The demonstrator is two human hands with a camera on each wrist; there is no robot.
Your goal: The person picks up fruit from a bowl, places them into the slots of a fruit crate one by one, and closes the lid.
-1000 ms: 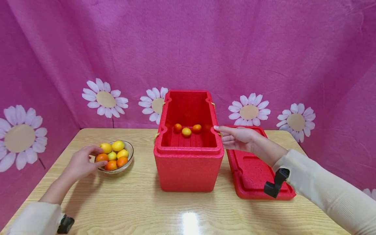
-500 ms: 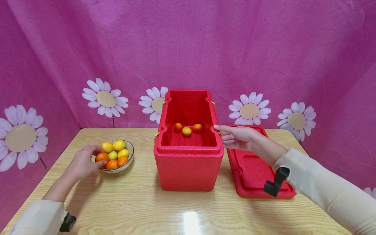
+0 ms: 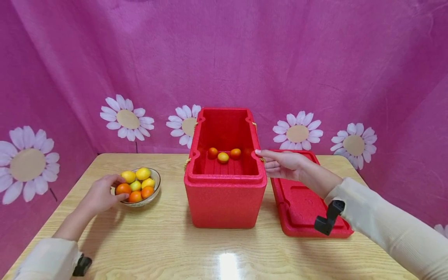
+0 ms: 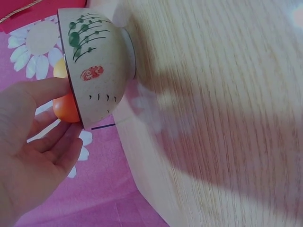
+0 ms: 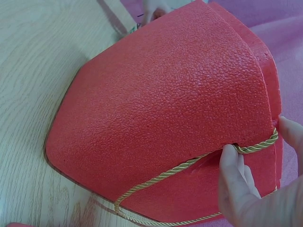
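We are facing one purple-pink backdrop [image 3: 224, 58] that is filling the upper half of the head view and showing six white daisies [image 3: 127, 119], the last being cut off at the right edge. Below it, one pale wooden table [image 3: 157, 241] is spanning the lower half. One red box [image 3: 225, 204] is standing open and upright at the centre, and one red lid [image 3: 306, 200] is lying near it, right of centre. Two pale sleeves [image 3: 381, 221], each bearing one black device [image 3: 324, 225], are entering from the lower corners. At centre left, one patterned bowl [image 4: 102, 56] is holding seven fruits that we are able to count. The right hand [image 3: 285, 165] is gripping the box's right rim, the thumb lying on top and the fingers pressing the outer wall. The left hand [image 3: 101, 194] is clasping the leftmost orange fruit [image 3: 123, 189] between thumb and fingers at the bowl's left edge; how tightly, we are not able to tell. Two other orange fruits [image 3: 135, 196] and four yellow fruits [image 3: 143, 173], one being greenish, are sharing the bowl. Inside the box, at the centre, two red-orange fruits [image 3: 235, 153] and one yellow-orange fruit [image 3: 223, 157] are resting. Four bits of gold cord [image 3: 187, 163] are showing, two along each box side.
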